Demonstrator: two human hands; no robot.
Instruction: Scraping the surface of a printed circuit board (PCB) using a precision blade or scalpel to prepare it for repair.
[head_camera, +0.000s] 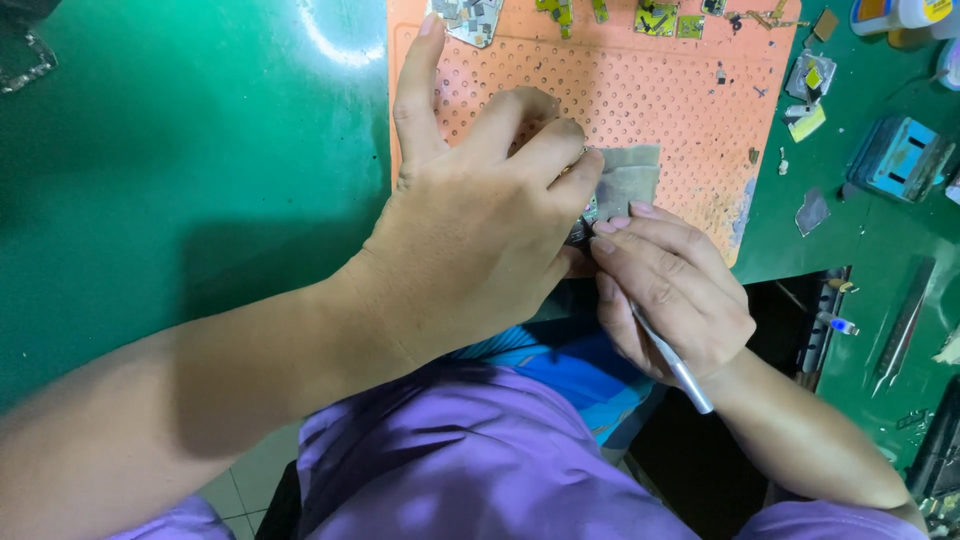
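Item: our left hand (480, 240) pinches small part (582, 228) against orange perforated mat (690, 120), steadying it; our right hand (672, 295) closed around slim metal tool (672, 362), pen-style for control.

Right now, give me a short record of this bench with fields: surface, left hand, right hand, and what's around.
surface: orange perforated mat on a green table
left hand: left hand presses a small part, mostly hidden, on a grey cloth
right hand: right hand grips a thin silver tool, tip at the part
around: small circuit pieces along the mat's far edge; blue box at right
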